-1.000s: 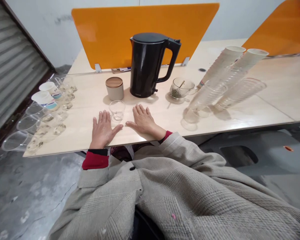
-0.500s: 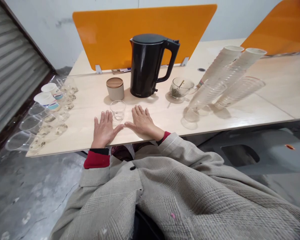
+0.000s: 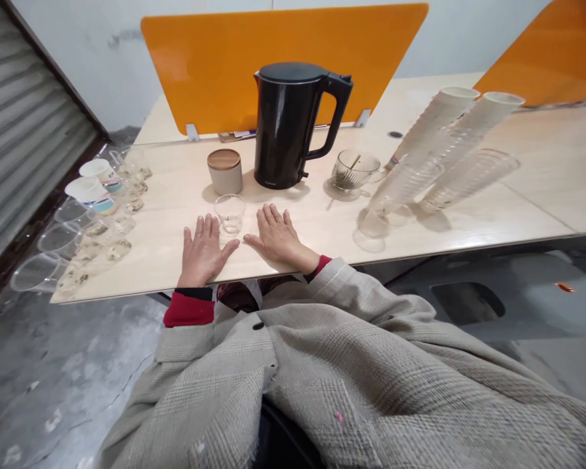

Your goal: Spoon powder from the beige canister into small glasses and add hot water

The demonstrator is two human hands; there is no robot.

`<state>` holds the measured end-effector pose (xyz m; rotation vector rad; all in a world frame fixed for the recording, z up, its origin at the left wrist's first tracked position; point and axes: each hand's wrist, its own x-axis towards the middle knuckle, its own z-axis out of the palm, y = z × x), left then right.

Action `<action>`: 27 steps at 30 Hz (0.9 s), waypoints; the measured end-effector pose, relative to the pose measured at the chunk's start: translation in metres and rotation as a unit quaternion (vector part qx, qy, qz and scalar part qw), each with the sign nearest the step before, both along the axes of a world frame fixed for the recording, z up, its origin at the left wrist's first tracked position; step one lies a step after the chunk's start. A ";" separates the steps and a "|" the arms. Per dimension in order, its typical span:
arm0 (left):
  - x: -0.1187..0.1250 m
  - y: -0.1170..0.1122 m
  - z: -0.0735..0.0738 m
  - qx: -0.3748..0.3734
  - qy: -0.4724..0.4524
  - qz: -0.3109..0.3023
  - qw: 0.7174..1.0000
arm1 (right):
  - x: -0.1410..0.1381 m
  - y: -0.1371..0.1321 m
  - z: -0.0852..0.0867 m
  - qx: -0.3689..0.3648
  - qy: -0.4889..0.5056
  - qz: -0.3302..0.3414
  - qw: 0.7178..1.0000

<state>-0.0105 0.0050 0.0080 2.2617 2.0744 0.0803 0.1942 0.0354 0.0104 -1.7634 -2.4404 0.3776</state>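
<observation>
Black kettle (image 3: 284, 127): upright at upper middle of the frame, with handle to the right; not moved over the last second.
Small clear cup (image 3: 230, 216): upright near the centre of the frame, between the hands and slightly above, with a few dark specks at the bottom; still in the same spot.
Left hand (image 3: 202, 249): laid palm down on the pale table (image 3: 149, 264), fingers straight, gripping nothing; just beside the cup, cannot tell whether touching.
Right hand (image 3: 277, 234): also flat and unclenched, holding nothing, apart from the cup.
Thumbs: pointing toward each other, perhaps a shade farther apart than half a second ago.
Wood-lidded canister (image 3: 225, 174): just above the cup in the frame, closed, untouched.
Glass cup with handle (image 3: 355, 170): right of centre, with dark leaves and a thin stick inside.
Cup stacks (image 3: 437, 146): at upper right, well apart from both hands.
Cups at far left (image 3: 61, 241): in rows, clear ones with dark bits, some paper.
Stillness at the cup: apparently a pause, with handling of the cup not under way.
</observation>
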 end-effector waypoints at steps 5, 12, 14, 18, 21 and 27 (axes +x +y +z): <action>0.000 0.000 0.000 -0.003 0.003 0.002 1.000 | -0.001 -0.001 0.002 0.002 -0.002 -0.002 1.000; 0.001 -0.002 0.001 0.001 0.004 0.002 1.000 | -0.001 -0.002 0.004 -0.008 -0.005 -0.003 1.000; 0.001 -0.002 0.001 0.001 0.002 0.003 1.000 | -0.001 -0.002 0.004 -0.007 -0.005 -0.003 1.000; 0.001 -0.002 0.000 -0.002 -0.005 0.003 1.000 | -0.001 -0.002 0.003 -0.006 -0.008 -0.002 1.000; 0.000 -0.001 0.000 -0.003 -0.008 0.001 1.000 | -0.001 -0.001 0.002 -0.004 -0.008 -0.003 1.000; 0.001 -0.002 0.001 -0.003 0.007 0.002 1.000 | 0.000 0.000 0.000 -0.001 -0.007 -0.001 1.000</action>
